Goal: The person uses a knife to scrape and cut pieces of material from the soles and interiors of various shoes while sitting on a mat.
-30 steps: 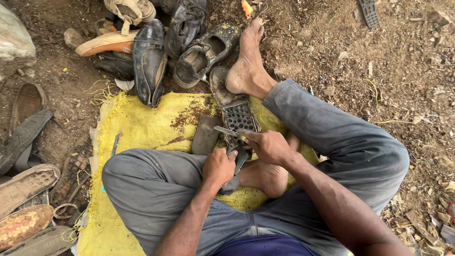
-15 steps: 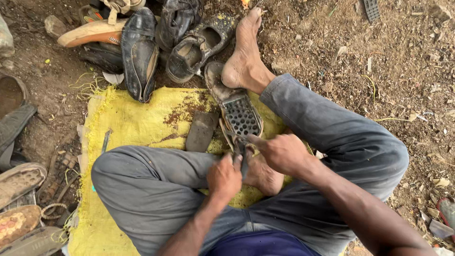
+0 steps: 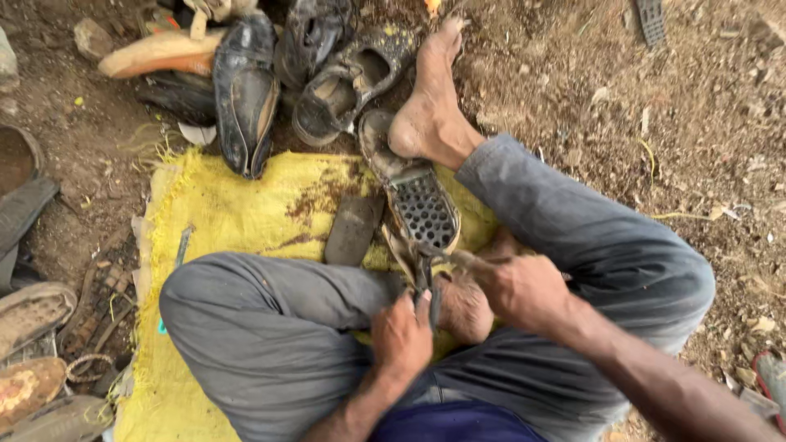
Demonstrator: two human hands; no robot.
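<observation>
I sit cross-legged on a yellow sack [image 3: 237, 205] on bare earth. An old shoe sole [image 3: 417, 205] with a dotted tread lies upside down between my legs. My left hand [image 3: 401, 336] grips the near edge of the sole, where a dark strip hangs down. My right hand [image 3: 524, 290] is closed on a thin metal tool [image 3: 446, 255] whose tip meets the sole's near edge. A small dark rubber piece [image 3: 352, 229] lies on the sack beside the sole.
A pile of worn dark shoes [image 3: 246, 90] and a tan sandal [image 3: 155, 53] lies beyond the sack. More old soles [image 3: 33, 311] are stacked at the left edge. My bare foot [image 3: 426, 115] rests on the dirt. A thin rod [image 3: 182, 245] lies on the sack.
The view has shifted down and left a little. Both hands stay at the sole's near edge, with the left hand slightly lower than before.
</observation>
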